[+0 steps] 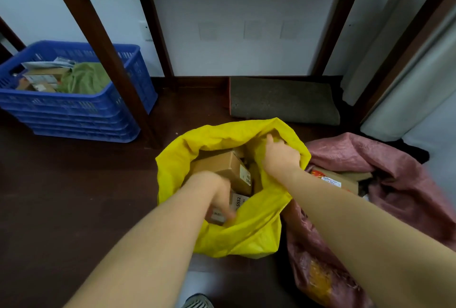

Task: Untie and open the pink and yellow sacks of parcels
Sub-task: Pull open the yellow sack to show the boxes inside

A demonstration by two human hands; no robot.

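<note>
Hands at work inside a yellow sack on a dark wooden floor, seen from the head camera, the only view. The sack stands open in the middle of the frame, its mouth spread wide over brown boxes with printed labels. The right hand grips the far right rim of the sack, fingers curled round the yellow cloth. The left hand reaches down into the mouth among the boxes; it is blurred, and whether it holds anything cannot be told.

Just beside the yellow sack, touching its right side, a pink sack lies slumped and open, with a carton bearing red print showing in its mouth.

A blue crate sits well apart at the left, against the wall, holding a green cloth and some packets. 1 dark table leg stands in front of the crate, and the table's underside runs across the top of the frame. A grey mat lies on the floor by the wall, beyond the yellow sack. Pale curtains hang at the right. The toe of a striped shoe shows at the bottom edge, between the 2 forearms.
</note>
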